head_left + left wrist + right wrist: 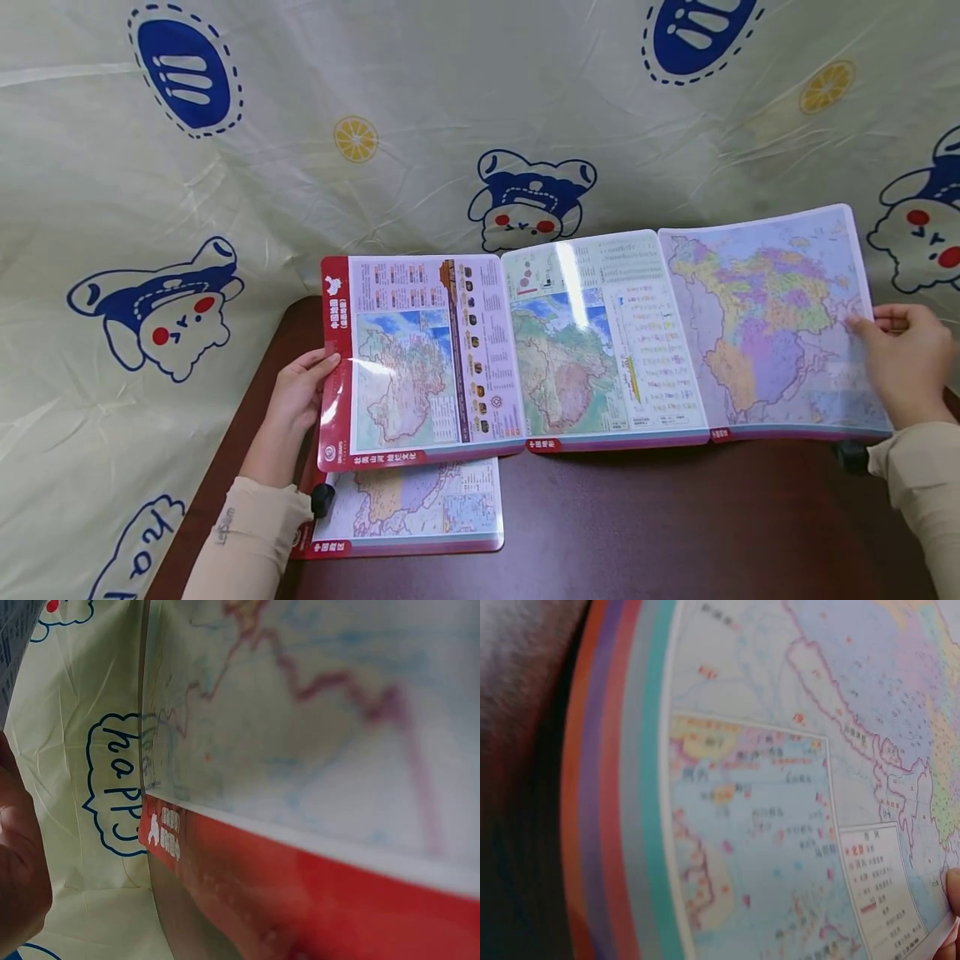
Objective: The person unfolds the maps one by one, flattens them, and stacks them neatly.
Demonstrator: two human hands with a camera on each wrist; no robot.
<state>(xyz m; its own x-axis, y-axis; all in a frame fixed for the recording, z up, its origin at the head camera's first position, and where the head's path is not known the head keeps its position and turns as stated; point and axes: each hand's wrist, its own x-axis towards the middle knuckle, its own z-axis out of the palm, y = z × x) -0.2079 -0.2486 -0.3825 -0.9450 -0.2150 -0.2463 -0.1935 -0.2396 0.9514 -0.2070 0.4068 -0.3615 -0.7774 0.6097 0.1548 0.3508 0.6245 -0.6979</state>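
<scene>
A glossy fold-out map [600, 350] is spread into three joined panels, held up over the table. My left hand [296, 392] pinches its red left edge, the thumb on the front. At the far right edge, my right hand [911, 354] pinches the panel with a multicoloured map, thumb in front. Below the left panel lies a second map [420, 500], partly covered. The left wrist view shows a blurred map surface [300, 735] with a red border, close up. Coloured stripes line the edge of the map [757, 787] in the right wrist view.
The dark brown table [600, 517] extends under the maps. Behind it hangs a pale cloth [420, 67] printed with cartoon figures and orange slices. A small black object [322, 500] sits at the left cuff, another black object [851, 458] by the right cuff.
</scene>
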